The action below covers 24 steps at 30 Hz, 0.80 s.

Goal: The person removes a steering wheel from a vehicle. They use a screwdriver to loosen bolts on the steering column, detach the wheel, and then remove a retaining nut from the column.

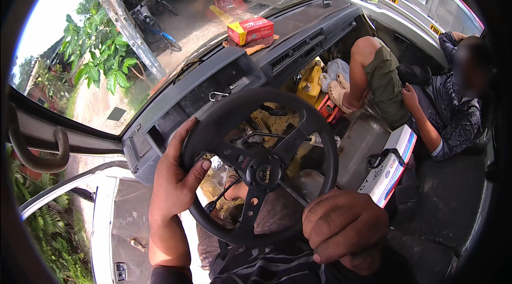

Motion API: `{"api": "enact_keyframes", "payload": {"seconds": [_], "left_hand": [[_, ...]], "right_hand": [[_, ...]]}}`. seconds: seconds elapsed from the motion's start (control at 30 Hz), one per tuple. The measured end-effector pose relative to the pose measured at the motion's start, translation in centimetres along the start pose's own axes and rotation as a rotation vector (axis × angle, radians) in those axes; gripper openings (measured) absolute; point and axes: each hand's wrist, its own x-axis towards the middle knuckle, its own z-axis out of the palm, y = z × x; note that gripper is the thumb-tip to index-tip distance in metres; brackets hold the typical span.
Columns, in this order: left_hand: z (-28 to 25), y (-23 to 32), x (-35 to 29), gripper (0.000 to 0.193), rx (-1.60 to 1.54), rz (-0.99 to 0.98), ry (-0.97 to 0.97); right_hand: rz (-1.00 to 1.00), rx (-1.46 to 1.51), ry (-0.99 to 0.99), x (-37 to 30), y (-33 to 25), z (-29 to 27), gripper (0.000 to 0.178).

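A black steering wheel (pixel 326 140) with dark metal spokes fills the middle of the head view. On its left rim lies my left hand (pixel 178 180), the thumb hooked over the inner side and the fingers along the outer edge. My right hand (pixel 346 225) is curled closed at the wheel's lower right, its knuckles up. Its fingers overlap the rim in the picture; whether they grip it or something else is hidden. Behind the wheel is a grey instrument panel (pixel 213 89) with a metal carabiner-like clip (pixel 217 96) near it.
A red and yellow box (pixel 250 31) sits on the dashboard (pixel 304 20). At right, a seated person (pixel 448 103) wears clogs; a long white box (pixel 389 167) with a black strap lies beside them. A yellow jug (pixel 309 82) stands in the footwell. Left is an open door (pixel 128 220).
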Motion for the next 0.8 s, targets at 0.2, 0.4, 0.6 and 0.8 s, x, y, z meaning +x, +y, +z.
{"api": "enact_keyframes", "payload": {"seconds": [0.2, 0.4, 0.6, 0.8], "left_hand": [[-0.4, 0.6, 0.3, 0.077, 0.098, 0.009, -0.035], [0.1, 0.2, 0.1, 0.078, -0.023, -0.027, -0.007], [1.1, 3.4, -0.4, 0.076, 0.611, 0.205, 0.155], [5.2, 6.6, -1.9, 0.067, 0.521, 0.539, -0.519]], "right_hand": [[0.106, -0.082, -0.042, 1.3, -0.5, 0.5, 0.043], [-0.17, -0.19, 0.253, 1.2, 0.0, 0.9, 0.044], [0.072, -0.033, -0.002, 1.0, -1.5, -0.5, 0.038], [0.032, 0.044, -0.144, 0.2, -2.4, 0.4, 0.033]]}}
